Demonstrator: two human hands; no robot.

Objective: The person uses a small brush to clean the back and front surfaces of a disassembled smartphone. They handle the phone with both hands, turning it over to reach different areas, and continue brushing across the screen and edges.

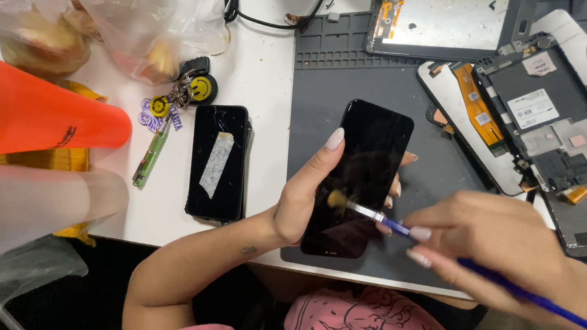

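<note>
Tabletop: white, with a grey mat at 12 o'clock.
Black phone: at centre, above the mat, gripped by the left hand.
Cracked phone: at 9 o'clock, lying flat, tape on it.
Right hand: at 4 o'clock, pinches the blue brush.
Brush tip: touches the black phone's screen.

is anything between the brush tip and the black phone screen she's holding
Nothing visible. The left hand holds the black glossy phone face up, and the small blue-handled brush in the right hand has its bristles right on the bare screen.
</note>
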